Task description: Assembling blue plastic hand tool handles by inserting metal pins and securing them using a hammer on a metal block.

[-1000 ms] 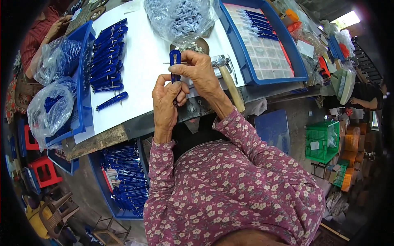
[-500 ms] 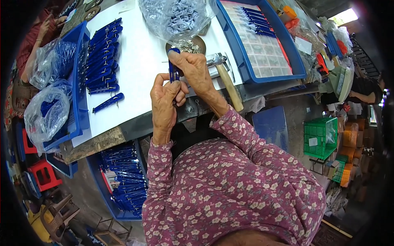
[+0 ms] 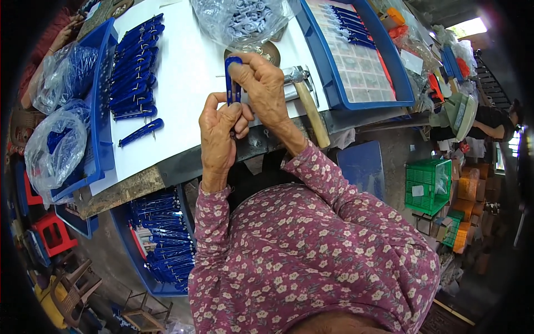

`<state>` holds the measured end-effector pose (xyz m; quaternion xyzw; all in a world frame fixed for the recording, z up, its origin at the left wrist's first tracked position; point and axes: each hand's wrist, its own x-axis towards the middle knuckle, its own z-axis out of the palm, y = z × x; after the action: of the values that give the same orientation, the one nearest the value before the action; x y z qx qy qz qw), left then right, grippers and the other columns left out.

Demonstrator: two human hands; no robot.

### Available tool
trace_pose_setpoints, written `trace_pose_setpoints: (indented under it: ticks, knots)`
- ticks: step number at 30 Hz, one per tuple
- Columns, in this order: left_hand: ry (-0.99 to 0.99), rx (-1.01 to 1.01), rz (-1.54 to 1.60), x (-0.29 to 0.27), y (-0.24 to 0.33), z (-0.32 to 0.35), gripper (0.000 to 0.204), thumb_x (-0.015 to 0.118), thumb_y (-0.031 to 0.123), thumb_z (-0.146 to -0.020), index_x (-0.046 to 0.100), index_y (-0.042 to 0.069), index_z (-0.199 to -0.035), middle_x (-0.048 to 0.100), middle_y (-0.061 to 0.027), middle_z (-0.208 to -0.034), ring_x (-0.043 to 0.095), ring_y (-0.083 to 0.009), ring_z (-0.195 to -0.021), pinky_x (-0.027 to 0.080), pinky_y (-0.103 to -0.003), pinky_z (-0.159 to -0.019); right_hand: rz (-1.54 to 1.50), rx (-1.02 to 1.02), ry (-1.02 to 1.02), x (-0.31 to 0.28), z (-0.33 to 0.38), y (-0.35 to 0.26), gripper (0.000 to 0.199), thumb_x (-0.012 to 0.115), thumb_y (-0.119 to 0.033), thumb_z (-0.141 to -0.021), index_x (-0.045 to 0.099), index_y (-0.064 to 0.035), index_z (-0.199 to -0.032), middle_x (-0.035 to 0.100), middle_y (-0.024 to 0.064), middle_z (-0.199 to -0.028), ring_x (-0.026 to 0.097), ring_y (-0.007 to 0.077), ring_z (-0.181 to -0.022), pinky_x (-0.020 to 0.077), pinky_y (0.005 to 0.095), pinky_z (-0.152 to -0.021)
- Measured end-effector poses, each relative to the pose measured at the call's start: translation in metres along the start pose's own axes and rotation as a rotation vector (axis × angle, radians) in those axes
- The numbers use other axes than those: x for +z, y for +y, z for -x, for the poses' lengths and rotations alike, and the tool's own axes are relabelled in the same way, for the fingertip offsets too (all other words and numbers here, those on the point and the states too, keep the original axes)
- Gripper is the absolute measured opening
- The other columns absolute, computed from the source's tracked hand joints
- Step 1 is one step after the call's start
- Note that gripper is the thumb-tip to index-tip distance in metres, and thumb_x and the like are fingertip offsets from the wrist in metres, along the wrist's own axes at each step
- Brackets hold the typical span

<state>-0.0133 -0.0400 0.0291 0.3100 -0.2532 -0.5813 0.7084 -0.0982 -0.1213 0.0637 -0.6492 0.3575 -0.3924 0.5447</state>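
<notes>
White surface [image 3: 189, 83] carries the work. At 10 o'clock from the hands, a blue tray [image 3: 103, 111] holds a stacked row of blue plastic handles [image 3: 130, 72]; one loose blue handle [image 3: 141, 132] lies on the surface just beside the tray, at 8 o'clock from the hands. At 12 o'clock, a clear plastic bag of small grey-blue parts [image 3: 239, 22] sits above a round metal disc [image 3: 270, 53], partly hidden behind the right hand. A wooden-handled hammer [image 3: 308, 108] lies at 3 o'clock, its head touching the right wrist area. At 2 o'clock, a second blue tray [image 3: 356, 61] with gridded compartments and more blue pieces. Two clear bags of blue parts [image 3: 55, 145] hang off the left edge of the surface. Below the surface, at 7 o'clock, a blue crate [image 3: 161, 239] full of the same handles. Green crate [image 3: 428, 186] on the floor, far right.

Held piece: a narrow blue plastic handle [image 3: 231, 83], upright, over the near edge of the surface. Right hand [image 3: 264, 89] pinches its upper end between thumb and fingers, closed on it. Left hand [image 3: 219, 136] is closed around its lower end from 6 o'clock; lower tip hidden inside the fingers. The hands touch each other around the piece.
</notes>
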Motion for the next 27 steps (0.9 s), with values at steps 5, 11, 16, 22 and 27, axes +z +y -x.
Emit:
trace_pose_setpoints:
  ticks: [5, 11, 16, 22, 27]
  knots:
    - [0.000, 0.004, 0.004, -0.001, 0.000, -0.002, 0.013, 0.051, 0.010, -0.088, 0.042, 0.004, -0.095, 0.055, -0.0089, -0.071, 0.040, -0.0043, -0.053, 0.031, -0.016, -0.045, 0.102, -0.341, 0.042, 0.000, -0.005, 0.011, 0.042, 0.058, -0.009, -0.076, 0.047, 0.0081, -0.113, 0.057, 0.0060, -0.082, 0.053, 0.0102, -0.071, 0.0446, 0.0224, -0.064]
    - [-0.009, -0.022, 0.018, 0.001, -0.002, -0.001, 0.012, 0.050, 0.009, -0.088, 0.042, 0.003, -0.095, 0.055, -0.0092, -0.071, 0.040, -0.0044, -0.052, 0.032, -0.016, -0.045, -0.043, -0.082, 0.115, 0.004, -0.004, 0.009, 0.039, 0.058, -0.012, -0.077, 0.050, 0.0068, -0.110, 0.056, 0.0066, -0.073, 0.052, 0.0133, -0.062, 0.0451, 0.0263, -0.058]
    - [0.005, -0.001, 0.024, -0.001, -0.003, -0.003, 0.013, 0.050, 0.010, -0.088, 0.042, 0.003, -0.095, 0.055, -0.0091, -0.071, 0.041, -0.0045, -0.052, 0.032, -0.016, -0.045, 0.034, -0.319, 0.109, 0.003, -0.013, 0.021, 0.033, 0.059, -0.015, -0.079, 0.055, 0.0024, -0.108, 0.052, -0.0011, -0.066, 0.047, 0.0048, -0.060, 0.0397, 0.0202, -0.054]
    - [0.009, 0.025, -0.005, 0.000, -0.001, -0.002, 0.014, 0.051, 0.011, -0.088, 0.042, 0.002, -0.094, 0.056, -0.0102, -0.071, 0.041, -0.0053, -0.052, 0.032, -0.017, -0.045, -0.003, -0.066, 0.011, 0.000, -0.006, 0.002, 0.044, 0.060, -0.012, -0.078, 0.047, 0.0032, -0.118, 0.054, 0.0055, -0.089, 0.053, 0.0110, -0.079, 0.0463, 0.0221, -0.067]
    - [0.025, 0.030, 0.012, -0.002, -0.001, -0.003, 0.014, 0.051, 0.011, -0.088, 0.042, 0.003, -0.094, 0.056, -0.0101, -0.071, 0.040, -0.0052, -0.052, 0.032, -0.017, -0.045, 0.010, -0.251, 0.042, 0.003, -0.010, 0.014, 0.047, 0.062, -0.013, -0.077, 0.047, 0.0033, -0.118, 0.055, 0.0049, -0.085, 0.054, 0.0101, -0.077, 0.0465, 0.0210, -0.068]
